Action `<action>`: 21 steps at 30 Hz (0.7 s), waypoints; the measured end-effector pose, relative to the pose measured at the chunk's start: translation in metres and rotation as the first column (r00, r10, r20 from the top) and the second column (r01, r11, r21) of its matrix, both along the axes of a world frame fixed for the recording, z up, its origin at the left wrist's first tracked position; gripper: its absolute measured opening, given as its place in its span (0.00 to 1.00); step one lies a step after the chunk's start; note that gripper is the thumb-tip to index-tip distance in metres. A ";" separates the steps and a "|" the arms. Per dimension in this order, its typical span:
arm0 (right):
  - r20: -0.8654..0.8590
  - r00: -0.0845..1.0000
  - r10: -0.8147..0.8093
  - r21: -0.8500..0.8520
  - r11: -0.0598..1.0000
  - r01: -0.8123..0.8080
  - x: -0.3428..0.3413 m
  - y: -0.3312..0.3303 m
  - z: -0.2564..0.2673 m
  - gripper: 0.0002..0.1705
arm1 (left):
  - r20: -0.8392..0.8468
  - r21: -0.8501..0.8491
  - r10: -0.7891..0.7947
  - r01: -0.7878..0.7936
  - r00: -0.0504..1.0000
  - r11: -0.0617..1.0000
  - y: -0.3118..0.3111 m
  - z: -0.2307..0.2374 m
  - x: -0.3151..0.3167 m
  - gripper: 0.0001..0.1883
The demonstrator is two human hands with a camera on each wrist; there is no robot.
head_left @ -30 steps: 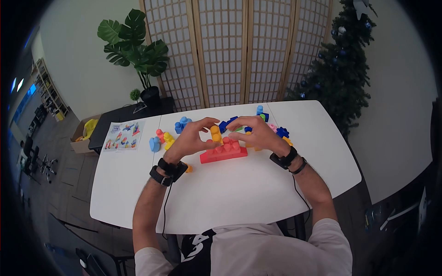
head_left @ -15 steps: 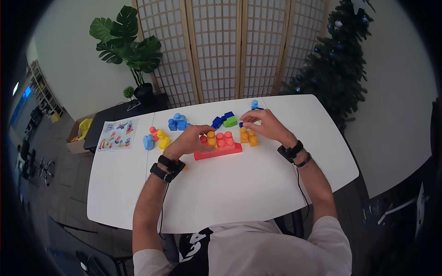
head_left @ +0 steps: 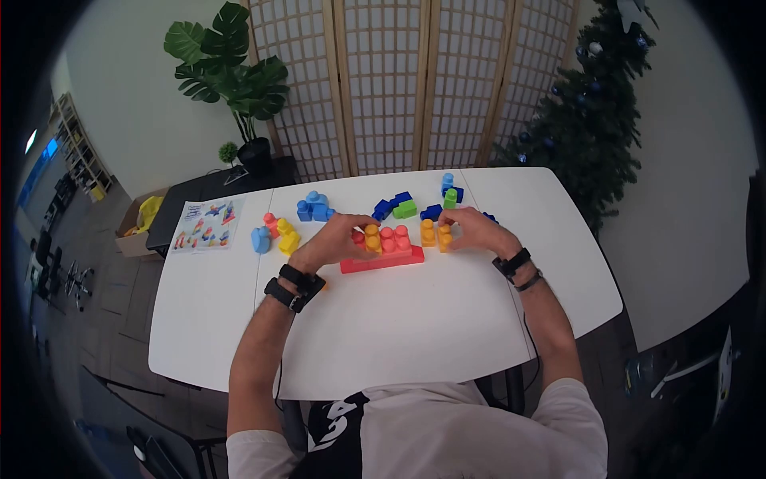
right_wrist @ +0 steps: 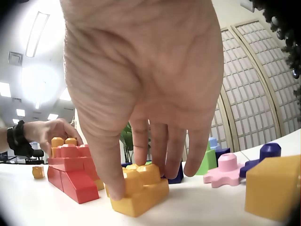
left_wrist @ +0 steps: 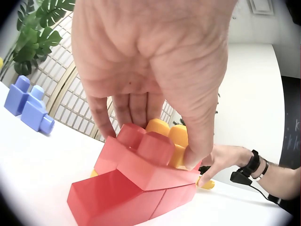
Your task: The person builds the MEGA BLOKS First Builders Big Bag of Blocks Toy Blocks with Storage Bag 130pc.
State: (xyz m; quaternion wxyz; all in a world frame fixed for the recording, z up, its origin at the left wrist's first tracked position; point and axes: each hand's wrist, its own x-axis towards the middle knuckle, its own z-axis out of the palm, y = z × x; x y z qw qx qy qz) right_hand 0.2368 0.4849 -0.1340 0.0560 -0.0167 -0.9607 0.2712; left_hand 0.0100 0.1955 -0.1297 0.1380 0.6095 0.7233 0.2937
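Note:
In front of me, a long red toy-block build (head_left: 383, 262) has sloped ends and round studs. My left hand (head_left: 329, 242) grips the orange block (head_left: 373, 239) seated among the red studs. The left wrist view shows the thumb on that orange block (left_wrist: 178, 153), with the other fingers behind the build. Right of the build, my right hand (head_left: 480, 231) pinches a studded orange block (right_wrist: 141, 195) on the table. Its thumb presses the near side, the fingers reaching down behind. Another orange block (head_left: 428, 233) stands to its left in the head view.
Light-blue (head_left: 316, 207), yellow (head_left: 288, 238) and green (head_left: 404, 209) blocks lie farther back on the white table (head_left: 399, 335). A pink gear-shaped piece (right_wrist: 225, 169) sits beyond my right hand. At the left lies a printed picture sheet (head_left: 206, 227).
The orange block has gone from between both hands down onto the red build, where the left hand stays. My right hand has moved right and down to the orange block beside it.

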 end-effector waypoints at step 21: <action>-0.164 0.958 0.237 -0.142 0.955 -0.261 -0.065 -0.081 0.011 0.31 | 0.056 0.102 -0.013 0.008 0.998 0.995 -0.004 -0.005 0.007 0.37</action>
